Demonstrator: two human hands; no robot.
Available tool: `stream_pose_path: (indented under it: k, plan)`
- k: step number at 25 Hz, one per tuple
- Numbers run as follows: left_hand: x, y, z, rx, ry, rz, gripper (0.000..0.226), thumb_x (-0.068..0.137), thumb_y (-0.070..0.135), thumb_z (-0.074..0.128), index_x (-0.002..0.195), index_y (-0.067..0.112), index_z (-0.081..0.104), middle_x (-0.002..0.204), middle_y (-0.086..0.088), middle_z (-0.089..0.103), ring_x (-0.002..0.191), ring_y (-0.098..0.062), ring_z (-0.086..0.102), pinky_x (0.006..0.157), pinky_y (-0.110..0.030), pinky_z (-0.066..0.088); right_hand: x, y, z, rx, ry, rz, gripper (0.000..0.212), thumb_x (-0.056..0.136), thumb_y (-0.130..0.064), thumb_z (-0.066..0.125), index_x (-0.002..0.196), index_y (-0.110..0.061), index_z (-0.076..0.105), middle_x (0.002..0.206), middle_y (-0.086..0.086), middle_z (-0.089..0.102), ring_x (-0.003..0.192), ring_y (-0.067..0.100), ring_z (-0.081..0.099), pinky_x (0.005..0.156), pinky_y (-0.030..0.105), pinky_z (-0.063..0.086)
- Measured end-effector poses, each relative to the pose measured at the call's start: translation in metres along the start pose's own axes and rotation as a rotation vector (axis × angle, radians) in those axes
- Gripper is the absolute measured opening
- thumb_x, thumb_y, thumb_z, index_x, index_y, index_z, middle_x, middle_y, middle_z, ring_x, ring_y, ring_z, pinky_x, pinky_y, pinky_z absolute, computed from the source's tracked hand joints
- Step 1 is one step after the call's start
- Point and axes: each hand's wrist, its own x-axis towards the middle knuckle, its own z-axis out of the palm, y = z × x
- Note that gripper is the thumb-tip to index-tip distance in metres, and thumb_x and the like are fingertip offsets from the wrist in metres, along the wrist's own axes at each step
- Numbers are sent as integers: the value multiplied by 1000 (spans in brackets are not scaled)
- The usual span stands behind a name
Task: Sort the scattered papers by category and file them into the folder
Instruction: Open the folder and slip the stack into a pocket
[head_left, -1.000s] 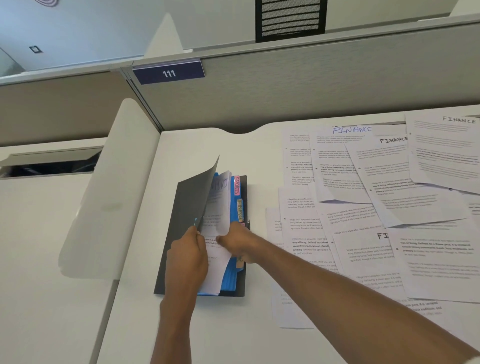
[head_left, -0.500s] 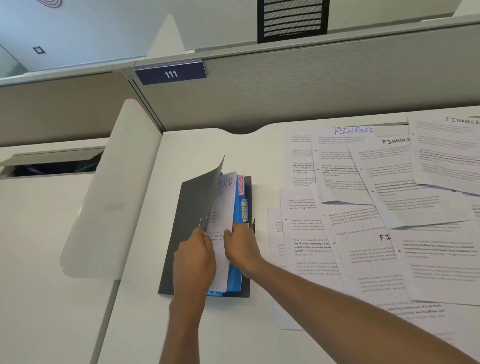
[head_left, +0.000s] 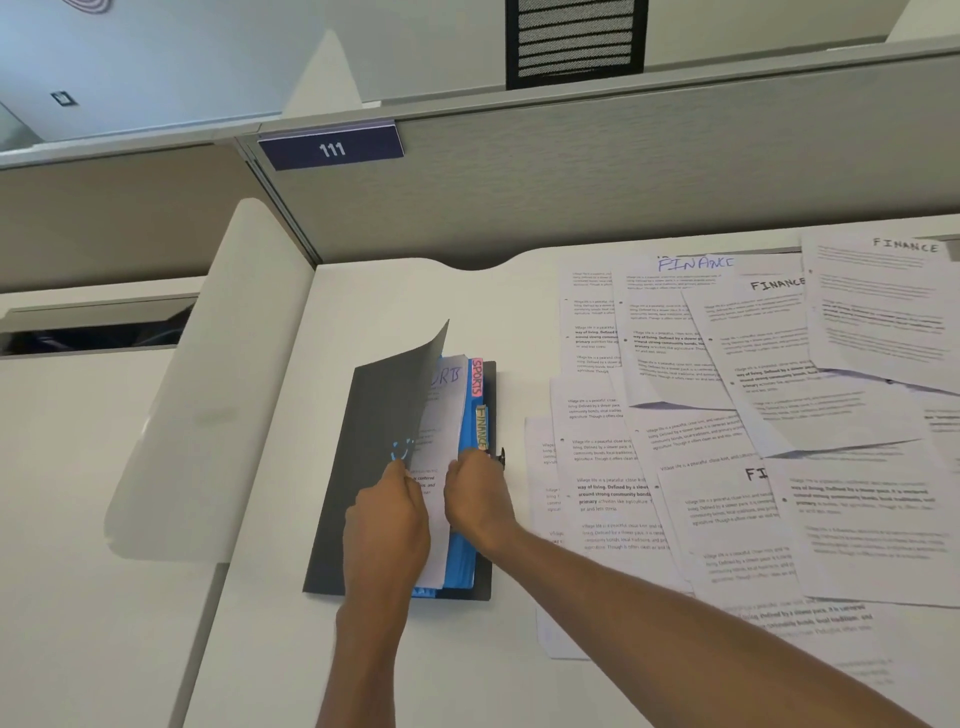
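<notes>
A dark grey folder (head_left: 363, 467) lies on the white desk with its front cover lifted partway. My left hand (head_left: 387, 525) holds that cover by its edge. Inside, a white sheet headed SPORTS (head_left: 441, 415) rests on blue dividers (head_left: 462, 561) with a pink SPORTS tab (head_left: 476, 376) and a yellow FINANCE tab (head_left: 482, 426). My right hand (head_left: 475, 499) presses on the sheet and the dividers at the folder's right edge. Many printed papers (head_left: 727, 441), several headed FINANCE, lie overlapping to the right.
A grey cubicle partition (head_left: 623, 171) with a blue "111" plate (head_left: 331, 149) runs behind the desk. A white rounded side panel (head_left: 208, 389) stands to the left of the desk, with a dark slot (head_left: 93, 332) beyond it. Bare desk (head_left: 415, 675) lies in front of the folder.
The curled white sheet has been pushed flat into the folder. My right hand moved from under the sheet to the folder's right edge, and the cover has dropped lower.
</notes>
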Motion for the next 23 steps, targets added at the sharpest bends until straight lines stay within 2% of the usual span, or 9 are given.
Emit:
stream_pose_path:
  k: [3,7,9,13,14,16,17,19,23]
  plan:
    - [1,2,8,63,-17,-3,27,112,35,40,125,15,53,119,-7,71,96,-26,74,90,-39,63,0,2,1,-30,-16,-21,22,108,-18,48,119,-3,60,116,12,63,116,27,64,88,26,50]
    - [1,9,23,98,-3,21,23,111,28,40,126,15,53,122,-8,70,96,-31,74,88,-42,63,-2,1,-9,46,-15,-21,30,107,-15,51,136,-10,46,137,12,55,124,26,59,96,33,54]
    - [3,14,33,125,-5,46,23,110,27,43,125,14,54,121,-9,71,98,-32,74,86,-41,63,-5,7,-11,58,14,-37,39,105,-11,53,141,-15,40,137,9,54,123,26,59,97,36,56]
    - [11,23,48,192,-27,75,21,109,29,49,122,14,56,117,-8,73,97,-27,75,83,-37,62,-9,26,-12,224,-64,-17,25,102,-12,48,126,-9,55,127,3,58,103,11,59,79,21,50]
    - [13,25,51,200,-36,77,23,109,31,52,124,14,56,118,-8,73,99,-27,75,83,-36,62,-9,32,-13,181,-74,-44,25,101,-12,48,124,-6,57,126,7,60,105,13,60,83,22,52]
    - [16,26,57,206,-59,88,31,106,38,57,126,13,56,121,-8,72,102,-27,75,84,-37,61,-12,48,-9,122,-60,-106,28,98,-18,49,118,-4,62,121,16,66,110,20,65,98,39,57]
    - [16,27,60,213,-66,98,34,105,40,59,126,13,56,121,-8,72,102,-27,75,84,-37,62,-16,57,-8,90,-27,-159,26,96,-22,50,112,-10,67,114,16,72,104,19,71,94,44,61]
    - [15,27,68,246,-63,123,36,104,41,60,124,12,56,120,-8,72,101,-27,75,82,-37,62,-24,70,-7,207,18,-126,19,101,-26,54,104,-26,73,96,5,79,95,17,77,74,37,65]
    - [15,26,83,268,-49,149,36,106,37,59,128,10,54,123,-9,72,103,-29,75,83,-37,62,-35,72,-11,272,17,-81,34,103,-27,58,136,-20,59,123,12,70,120,23,66,78,36,60]
